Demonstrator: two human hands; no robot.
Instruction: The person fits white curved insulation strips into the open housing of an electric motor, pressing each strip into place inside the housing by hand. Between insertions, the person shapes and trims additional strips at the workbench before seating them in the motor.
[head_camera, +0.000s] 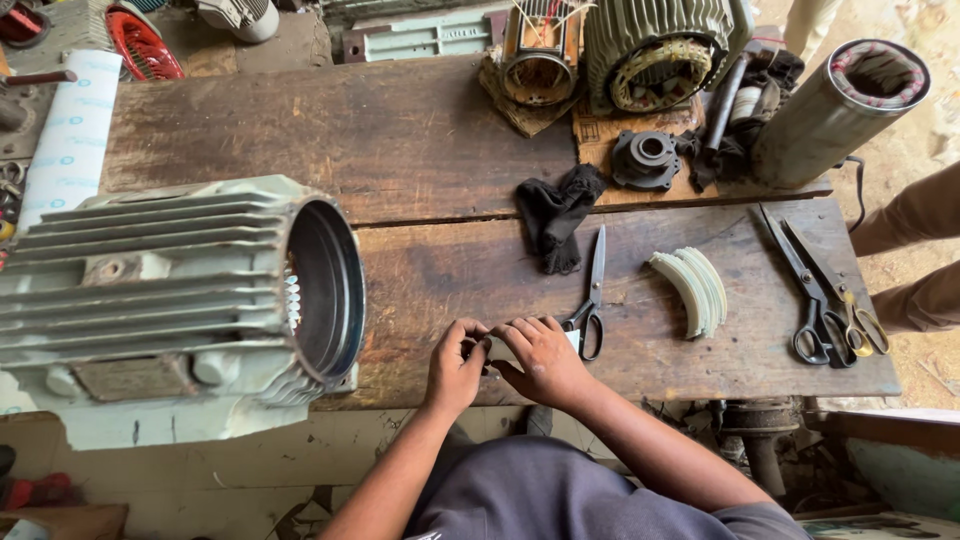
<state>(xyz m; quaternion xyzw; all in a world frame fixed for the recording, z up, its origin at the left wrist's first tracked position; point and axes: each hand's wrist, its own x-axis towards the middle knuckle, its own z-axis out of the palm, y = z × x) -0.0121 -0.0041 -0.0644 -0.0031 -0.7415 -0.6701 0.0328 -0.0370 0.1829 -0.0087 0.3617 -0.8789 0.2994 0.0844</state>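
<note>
Fingers: both sets are curled inward and pinched together at the near edge of the table (420, 150), tips meeting on a small pale piece (497, 349), probably a slip of white insulating paper; most of it is hidden, so its exact shape cannot be told.
Left hand (456, 364): closed on the left end of the pale piece, knuckles up, thumb tucked under.
Right hand (542, 360): closed on the right end, fingertips touching those of the left hand.
Position of the piece: directly between the two hands, long axis running left to right along the table edge; both hands are equally near, since each already grips it.
Small scissors (593, 296): just beside the right hand, handles toward the person, blades pointing away; the right hand is the nearer.
Curved white strips (692, 287): a stacked bundle, further right on the same plank.
Large scissors (822, 292): two pairs lying together near the right end of the table.
Black cloth (556, 212): crumpled, beyond the small scissors.
Motor housing (170, 295): ribbed, grey, lying on its side left of the hands, open bore facing them.
Background: wound stators (655, 50) at the far edge.
</note>
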